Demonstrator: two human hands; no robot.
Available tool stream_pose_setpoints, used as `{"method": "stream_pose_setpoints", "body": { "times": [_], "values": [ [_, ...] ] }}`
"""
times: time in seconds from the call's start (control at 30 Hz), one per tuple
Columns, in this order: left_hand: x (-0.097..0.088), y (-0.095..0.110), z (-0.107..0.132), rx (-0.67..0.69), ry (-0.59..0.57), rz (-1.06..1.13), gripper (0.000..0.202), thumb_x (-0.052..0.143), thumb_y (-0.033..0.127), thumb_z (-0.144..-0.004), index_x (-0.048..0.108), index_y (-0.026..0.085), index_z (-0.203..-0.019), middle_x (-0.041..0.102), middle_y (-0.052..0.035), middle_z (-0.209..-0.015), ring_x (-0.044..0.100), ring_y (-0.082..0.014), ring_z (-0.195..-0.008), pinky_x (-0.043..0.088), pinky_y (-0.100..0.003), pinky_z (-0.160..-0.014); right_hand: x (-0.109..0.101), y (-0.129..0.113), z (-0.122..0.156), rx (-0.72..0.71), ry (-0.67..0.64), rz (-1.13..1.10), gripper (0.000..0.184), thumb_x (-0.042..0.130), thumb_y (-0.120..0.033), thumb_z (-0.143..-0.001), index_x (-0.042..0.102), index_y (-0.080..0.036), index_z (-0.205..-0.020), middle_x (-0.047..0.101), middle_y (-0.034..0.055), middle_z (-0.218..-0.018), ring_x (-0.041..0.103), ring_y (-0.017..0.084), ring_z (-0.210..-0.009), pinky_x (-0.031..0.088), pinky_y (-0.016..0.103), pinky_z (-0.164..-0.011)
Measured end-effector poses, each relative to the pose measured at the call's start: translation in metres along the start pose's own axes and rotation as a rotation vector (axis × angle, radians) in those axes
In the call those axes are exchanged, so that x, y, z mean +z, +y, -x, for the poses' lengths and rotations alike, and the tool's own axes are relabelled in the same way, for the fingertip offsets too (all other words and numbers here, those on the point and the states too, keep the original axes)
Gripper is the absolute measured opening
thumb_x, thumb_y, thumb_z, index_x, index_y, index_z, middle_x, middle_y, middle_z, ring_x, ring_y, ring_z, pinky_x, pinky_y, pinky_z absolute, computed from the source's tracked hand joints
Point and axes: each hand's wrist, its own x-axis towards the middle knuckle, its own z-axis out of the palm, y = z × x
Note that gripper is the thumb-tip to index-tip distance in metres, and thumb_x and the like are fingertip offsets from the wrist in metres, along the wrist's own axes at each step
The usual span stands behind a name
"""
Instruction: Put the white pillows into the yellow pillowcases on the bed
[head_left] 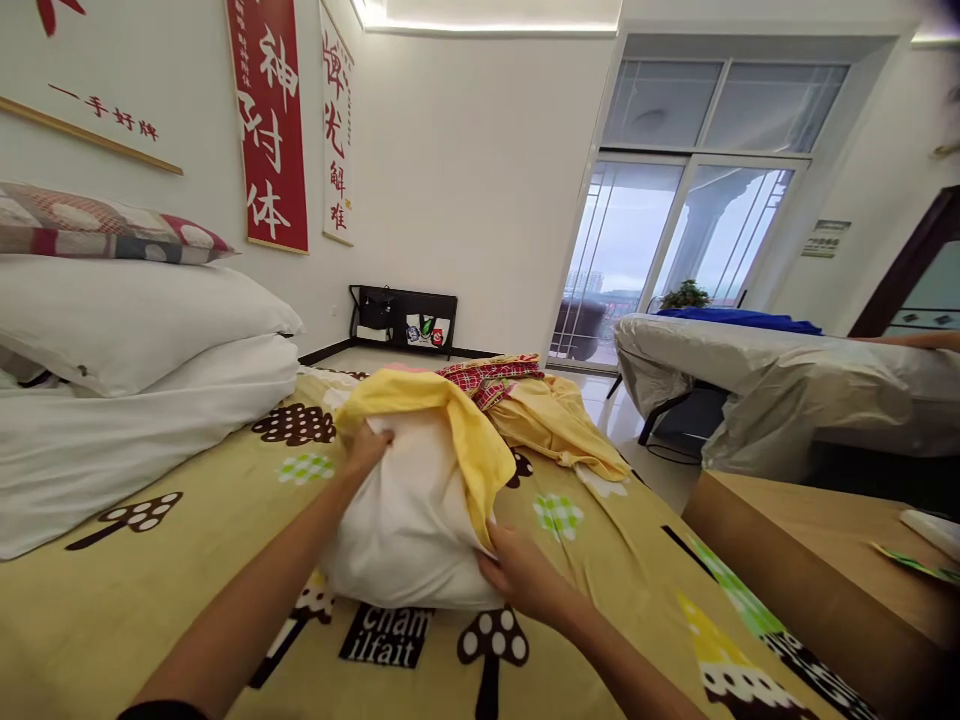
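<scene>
Mushroom-print sheet (600, 650), left hand (367, 448) clutching pillow (416, 520), right hand (521, 575) gripping yellow cover (484, 450), red scroll (274, 130), glass door (628, 235)

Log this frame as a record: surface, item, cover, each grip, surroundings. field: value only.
surface: mushroom-print sheet
item: white pillow, lying on the sheet
cover: yellow cloth, draped over the pillow's far end and down its right side; near part uncovered
left grip: at the pillow's far-left edge, fingers partly hidden
right grip: closed on the yellow cloth's edge, against the pillow's right side
behind: red plaid cloth
left side: stacked white pillows, patterned pillow on top
right side: plastic-covered table bearing blue cloth
</scene>
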Motion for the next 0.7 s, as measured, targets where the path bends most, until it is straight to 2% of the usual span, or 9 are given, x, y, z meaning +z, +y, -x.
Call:
{"method": "stream_pose_setpoints", "body": {
  "times": [0.13,0.2,0.23,0.33,0.4,0.47,0.53,0.6,0.7],
  "values": [
    [-0.073,-0.041,0.024,-0.055,-0.131,-0.230,0.045,0.075,0.036,-0.064,0.064,0.012,-0.100,0.070,-0.0065,-0.088,0.066,-0.0273,-0.081,0.053,-0.033,-0.069,-0.020,0.025,0.016,-0.062,-0.152,0.012,0.034,0.043,-0.044,-0.092,0.061,-0.018,-0.080,0.067,0.0055,-0.081,0.059,0.019,-0.074,0.038,0.027,-0.066],
    [-0.098,-0.056,0.039,-0.057,-0.101,-0.355,0.061,0.078,0.043,-0.054,0.061,0.011,-0.104,0.070,-0.0117,-0.093,0.066,-0.0323,-0.084,0.053,-0.039,-0.071,-0.027,0.044,0.021,-0.067,-0.235,-0.024,0.043,0.040,-0.051,-0.092,0.060,-0.018,-0.074,0.064,0.0024,-0.073,0.056,0.016,-0.068,0.035,0.025,-0.060],
    [-0.106,-0.060,0.044,-0.032,-0.037,-0.417,0.070,0.076,0.046,-0.055,0.057,0.009,-0.111,0.067,-0.0165,-0.104,0.063,-0.0357,-0.095,0.051,-0.043,-0.078,-0.030,0.050,0.022,-0.078,-0.246,-0.016,0.046,0.039,-0.053,-0.093,0.060,-0.018,-0.071,0.062,0.0016,-0.070,0.055,0.015,-0.066,0.034,0.024,-0.059],
    [-0.111,-0.060,0.048,0.133,0.221,-0.585,0.087,0.065,0.049,-0.066,0.032,0.008,-0.135,0.039,-0.0239,-0.141,0.035,-0.0380,-0.131,0.035,-0.050,-0.101,-0.040,0.052,0.022,-0.101,-0.138,0.079,0.049,0.039,-0.054,-0.093,0.057,-0.018,-0.064,0.060,0.0026,-0.072,0.054,0.015,-0.067,0.035,0.026,-0.062],
    [-0.104,-0.057,0.045,0.352,0.272,-0.796,0.076,0.060,0.042,-0.074,0.031,0.012,-0.137,0.034,-0.0212,-0.145,0.029,-0.0352,-0.135,0.031,-0.050,-0.103,-0.048,0.043,0.020,-0.144,-0.023,0.075,0.047,0.040,-0.052,-0.093,0.059,-0.018,-0.066,0.061,0.0046,-0.083,0.056,0.016,-0.074,0.038,0.027,-0.069],
    [-0.094,-0.060,0.043,0.572,0.201,-1.022,0.045,0.055,0.026,-0.078,0.050,0.016,-0.121,0.050,-0.0171,-0.134,0.043,-0.0323,-0.126,0.037,-0.047,-0.097,-0.053,0.035,0.020,-0.193,0.080,-0.005,0.045,0.039,-0.050,-0.094,0.061,-0.019,-0.071,0.062,0.0057,-0.088,0.057,0.016,-0.078,0.041,0.027,-0.072],
    [-0.088,-0.067,0.042,0.675,0.117,-1.137,0.022,0.049,0.013,-0.077,0.062,0.018,-0.094,0.065,-0.0132,-0.111,0.058,-0.0292,-0.106,0.043,-0.043,-0.088,-0.052,0.034,0.020,-0.224,0.147,-0.069,0.043,0.039,-0.048,-0.094,0.063,-0.019,-0.074,0.062,0.0057,-0.084,0.057,0.015,-0.075,0.043,0.026,-0.069],
    [-0.088,-0.074,0.041,0.691,0.121,-1.138,0.018,0.046,0.010,-0.078,0.062,0.018,-0.079,0.069,-0.0107,-0.090,0.063,-0.0262,-0.088,0.047,-0.039,-0.079,-0.049,0.041,0.022,-0.232,0.181,-0.058,0.042,0.041,-0.047,-0.094,0.064,-0.019,-0.073,0.062,0.0050,-0.077,0.058,0.015,-0.070,0.044,0.026,-0.064],
    [-0.106,-0.070,0.038,0.727,0.218,-1.126,0.020,0.042,0.013,-0.082,0.061,0.017,-0.080,0.068,-0.0114,-0.082,0.064,-0.0259,-0.079,0.048,-0.037,-0.072,-0.058,0.054,0.027,-0.272,0.324,0.042,0.037,0.045,-0.043,-0.093,0.066,-0.020,-0.073,0.064,0.0039,-0.074,0.060,0.016,-0.069,0.047,0.026,-0.063]
  ]
}}
